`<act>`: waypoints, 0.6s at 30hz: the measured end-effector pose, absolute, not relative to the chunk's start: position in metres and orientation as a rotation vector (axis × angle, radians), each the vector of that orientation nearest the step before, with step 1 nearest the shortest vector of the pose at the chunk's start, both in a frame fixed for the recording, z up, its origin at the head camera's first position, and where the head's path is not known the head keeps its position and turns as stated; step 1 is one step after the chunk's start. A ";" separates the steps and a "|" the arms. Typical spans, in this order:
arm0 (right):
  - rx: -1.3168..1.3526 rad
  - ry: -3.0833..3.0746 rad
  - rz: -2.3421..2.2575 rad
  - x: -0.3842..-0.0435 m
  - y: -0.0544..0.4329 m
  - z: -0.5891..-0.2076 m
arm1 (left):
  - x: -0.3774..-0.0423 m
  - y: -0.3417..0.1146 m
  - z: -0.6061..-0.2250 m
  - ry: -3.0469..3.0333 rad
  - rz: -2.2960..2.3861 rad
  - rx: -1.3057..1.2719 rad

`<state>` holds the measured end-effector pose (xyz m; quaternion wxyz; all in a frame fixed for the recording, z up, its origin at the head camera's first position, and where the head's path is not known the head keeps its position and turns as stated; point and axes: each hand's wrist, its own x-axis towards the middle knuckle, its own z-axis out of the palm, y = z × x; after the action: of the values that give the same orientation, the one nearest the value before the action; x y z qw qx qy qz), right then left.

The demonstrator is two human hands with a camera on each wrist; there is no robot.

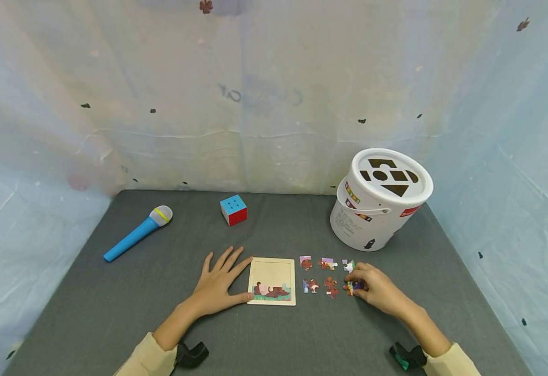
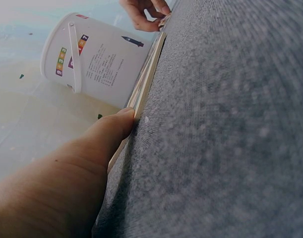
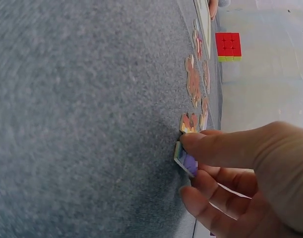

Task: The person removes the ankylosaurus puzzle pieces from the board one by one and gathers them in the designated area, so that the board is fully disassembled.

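Observation:
A square wooden puzzle board (image 1: pixel 271 266) lies flat on the grey table, with a strip of picture pieces (image 1: pixel 271 292) along its near side. My left hand (image 1: pixel 217 290) is spread at the board's left, the thumb resting on its near corner and a fingertip at its far corner. To the right of the board, loose puzzle pieces (image 1: pixel 327 263) lie in two rows. My right hand (image 1: pixel 378 288) pinches a puzzle piece (image 3: pixel 187 161) with purple and blue on it at the right end of the near row. The thumb hides part of that piece.
A white lidded bucket (image 1: pixel 372 209) with shaped holes in its lid stands at the back right. A puzzle cube (image 1: pixel 233 210) sits behind the board. At the left lies a blue toy microphone (image 1: pixel 137 235). Pale sheeting (image 1: pixel 274 94) hangs behind the table's far edge.

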<state>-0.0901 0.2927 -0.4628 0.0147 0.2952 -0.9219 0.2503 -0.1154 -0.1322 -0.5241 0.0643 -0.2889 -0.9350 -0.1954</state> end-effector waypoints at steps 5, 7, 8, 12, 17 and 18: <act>0.913 -2.852 0.793 -0.090 0.292 -0.467 | -0.115 -0.132 -0.524 -2.824 -0.589 -0.871; 0.912 -2.847 0.799 -0.089 0.292 -0.468 | -0.115 -0.132 -0.524 -2.826 -0.589 -0.870; 0.913 -2.843 0.804 -0.089 0.292 -0.468 | -0.115 -0.132 -0.524 -2.827 -0.590 -0.870; 0.912 -2.835 0.809 -0.089 0.292 -0.468 | -0.115 -0.132 -0.525 -2.826 -0.589 -0.871; 0.862 -2.844 0.739 -0.092 0.286 -0.463 | -0.116 -0.133 -0.525 -2.820 -0.591 -0.884; 0.848 -2.838 0.736 -0.093 0.282 -0.462 | -0.116 -0.133 -0.525 -2.817 -0.593 -0.885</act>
<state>-0.0932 0.2823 -0.4620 0.0446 0.2774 -0.9290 0.2409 -0.1159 -0.1333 -0.5255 0.0651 -0.2932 -0.9334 -0.1966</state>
